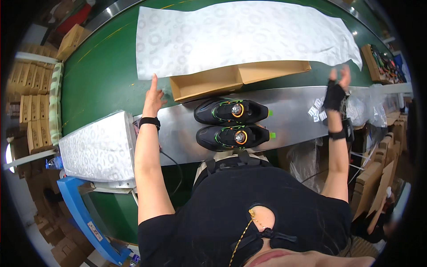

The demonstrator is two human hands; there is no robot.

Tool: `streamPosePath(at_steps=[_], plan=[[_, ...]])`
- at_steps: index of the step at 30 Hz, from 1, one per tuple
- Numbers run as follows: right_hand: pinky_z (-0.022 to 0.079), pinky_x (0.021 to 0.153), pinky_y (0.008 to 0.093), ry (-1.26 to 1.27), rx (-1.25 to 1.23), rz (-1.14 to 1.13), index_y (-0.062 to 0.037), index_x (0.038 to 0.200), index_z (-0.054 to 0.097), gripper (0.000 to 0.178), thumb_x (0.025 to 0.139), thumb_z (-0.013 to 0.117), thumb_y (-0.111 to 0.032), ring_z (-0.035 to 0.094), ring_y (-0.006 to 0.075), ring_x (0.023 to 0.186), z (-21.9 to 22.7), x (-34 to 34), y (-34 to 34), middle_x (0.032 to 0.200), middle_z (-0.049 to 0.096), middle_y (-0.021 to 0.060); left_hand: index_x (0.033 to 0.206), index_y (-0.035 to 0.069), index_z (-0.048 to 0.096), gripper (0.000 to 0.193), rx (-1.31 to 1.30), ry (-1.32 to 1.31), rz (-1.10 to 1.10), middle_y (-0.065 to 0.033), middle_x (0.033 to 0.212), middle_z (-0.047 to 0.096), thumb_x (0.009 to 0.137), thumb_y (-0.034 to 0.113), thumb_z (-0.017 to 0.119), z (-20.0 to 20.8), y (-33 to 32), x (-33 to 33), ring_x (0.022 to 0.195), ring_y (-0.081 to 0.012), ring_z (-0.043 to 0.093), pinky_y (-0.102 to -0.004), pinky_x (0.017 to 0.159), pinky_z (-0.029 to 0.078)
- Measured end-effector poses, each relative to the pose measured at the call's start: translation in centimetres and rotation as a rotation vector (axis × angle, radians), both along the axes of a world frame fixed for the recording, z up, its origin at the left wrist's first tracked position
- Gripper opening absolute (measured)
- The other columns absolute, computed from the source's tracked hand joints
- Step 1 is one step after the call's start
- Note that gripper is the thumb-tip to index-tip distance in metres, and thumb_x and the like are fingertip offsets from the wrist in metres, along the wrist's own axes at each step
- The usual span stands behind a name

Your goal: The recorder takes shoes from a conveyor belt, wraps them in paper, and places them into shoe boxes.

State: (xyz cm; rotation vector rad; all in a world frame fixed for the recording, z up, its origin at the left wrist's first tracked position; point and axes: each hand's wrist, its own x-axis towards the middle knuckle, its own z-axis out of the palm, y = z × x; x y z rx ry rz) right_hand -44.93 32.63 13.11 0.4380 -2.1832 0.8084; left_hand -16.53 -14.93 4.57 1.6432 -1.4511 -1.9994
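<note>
A wide sheet of white patterned wrapping paper point(249, 38) spreads over the far part of an open brown cardboard shoebox point(207, 84). My left hand point(154, 97) is open at the sheet's near left corner, its raised fingertip meeting the edge. At the sheet's near right edge is my right hand point(337, 91), in a black fingerless glove. Its fingers are apart and slightly blurred; whether they touch the paper is unclear. Two black shoes with green and orange trim, a farther shoe point(218, 111) and a nearer shoe point(215, 137), lie side by side between my forearms.
A metal ledge point(178, 129) runs along the green work surface point(100, 89). At left sits a stack of patterned paper point(98, 147), above a blue frame point(82, 218). Small white packets point(316, 110) and clear plastic bags point(367, 109) lie at right. Cardboard boxes point(33, 109) fill the left side.
</note>
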Motion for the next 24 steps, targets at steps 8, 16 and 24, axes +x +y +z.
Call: streamPosePath(at_steps=[8, 16, 24], plan=[[0.037, 0.079, 0.0437, -0.216, 0.817, 1.196, -0.0098, 0.063, 0.056, 0.018, 0.058, 0.064, -0.025, 0.054, 0.0203, 0.066, -4.0, 20.9, -6.5, 0.069, 0.056, 0.0054, 0.127, -0.002, 0.033, 0.066, -0.325, 0.417, -0.109, -0.0177, 0.122, 0.044, 0.078, 0.032, 0.062, -2.5, -0.6, -6.3, 0.105, -0.0279, 0.047, -0.0388, 0.084, 0.041], [0.034, 0.078, 0.0379, -0.301, 0.890, 1.045, -0.0117, 0.054, 0.057, 0.028, 0.064, 0.063, -0.038, 0.053, 0.0168, 0.058, 0.7, 20.0, -10.9, 0.050, 0.052, 0.0025, 0.112, -0.003, 0.044, 0.041, -0.121, 0.492, 0.108, -0.0146, 0.104, 0.052, 0.085, 0.027, 0.047, -1.8, 1.6, -5.5, 0.086, -0.0274, 0.056, -0.0484, 0.060, 0.051], [0.042, 0.053, 0.0294, -1.125, -0.182, 0.883, -0.0044, 0.071, 0.061, 0.028, 0.075, 0.060, -0.032, 0.052, 0.0177, 0.056, 4.5, 10.9, -19.4, 0.061, 0.054, 0.0101, 0.113, -0.005, 0.038, 0.039, -0.360, 0.384, 0.248, -0.0156, 0.103, 0.050, 0.089, 0.025, 0.042, -1.5, 0.2, 1.1, 0.087, -0.0269, 0.055, -0.0419, 0.056, 0.056]])
